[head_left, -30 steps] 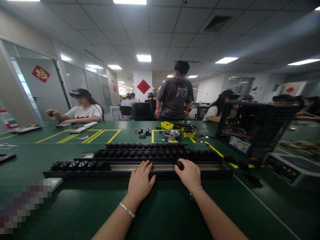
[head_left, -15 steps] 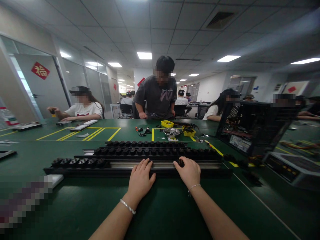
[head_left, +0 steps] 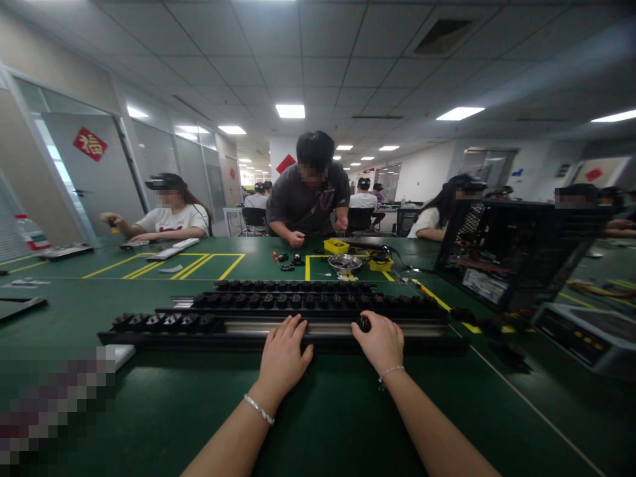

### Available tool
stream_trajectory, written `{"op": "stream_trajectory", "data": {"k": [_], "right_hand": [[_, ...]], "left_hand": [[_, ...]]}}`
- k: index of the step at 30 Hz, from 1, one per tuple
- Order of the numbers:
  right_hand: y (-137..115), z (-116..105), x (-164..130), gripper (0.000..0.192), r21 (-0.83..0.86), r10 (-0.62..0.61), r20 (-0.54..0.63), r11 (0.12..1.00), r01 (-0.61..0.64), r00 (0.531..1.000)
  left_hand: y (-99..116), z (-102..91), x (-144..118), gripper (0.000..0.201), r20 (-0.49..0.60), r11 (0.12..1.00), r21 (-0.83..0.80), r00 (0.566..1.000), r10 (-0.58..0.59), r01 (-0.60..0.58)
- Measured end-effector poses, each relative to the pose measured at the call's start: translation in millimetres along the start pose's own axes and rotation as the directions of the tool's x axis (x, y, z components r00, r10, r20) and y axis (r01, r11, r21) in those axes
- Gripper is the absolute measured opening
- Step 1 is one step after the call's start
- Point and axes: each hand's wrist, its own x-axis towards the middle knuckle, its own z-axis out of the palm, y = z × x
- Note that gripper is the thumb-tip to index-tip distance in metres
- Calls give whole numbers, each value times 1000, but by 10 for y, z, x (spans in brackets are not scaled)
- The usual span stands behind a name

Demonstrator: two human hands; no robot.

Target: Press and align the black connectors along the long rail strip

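A long black rail (head_left: 199, 341) with a silvery channel lies across the green table in front of me. Several round black socket-like modules (head_left: 171, 322) sit in its left part. My left hand (head_left: 284, 354) rests on the rail's near edge, fingers stretched out, holding nothing. Farther right, my right hand (head_left: 383, 341) grips a small round black module (head_left: 364, 323) between thumb and fingers, at the channel. Whether the module touches the channel is hidden. Behind this rail lie more black rails lined with similar round modules (head_left: 296, 301).
Beyond the rails stand a metal bowl (head_left: 344, 264), a yellow bin (head_left: 336, 246) and some loose dark parts (head_left: 287, 260). An open computer case (head_left: 497, 258) and a grey box unit (head_left: 586, 338) occupy the right. A co-worker (head_left: 311, 192) leans over the far edge; others sit nearby.
The whole view has shifted slightly, so the table appears a little farther right. The co-worker opposite has leaned lower over the table. Both my hands keep their places on the rail.
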Motion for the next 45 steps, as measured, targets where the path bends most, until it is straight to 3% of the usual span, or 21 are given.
{"op": "stream_trajectory", "data": {"k": [15,28,45], "right_hand": [[29,26,4,31,-16,-12,-13,1000,12,1000],[42,-21,18,35,-15,18,46,1000,-17,999],[106,-24,15,38,-43,30,17,999,-30,999]], "left_hand": [[-13,12,-6,46,-2,1000,-3,1000,8,-8],[-1,-16,-6,46,12,1000,-20,1000,-4,5],[-2,-20,-8,44,-1,1000,-8,1000,10,-10]]}}
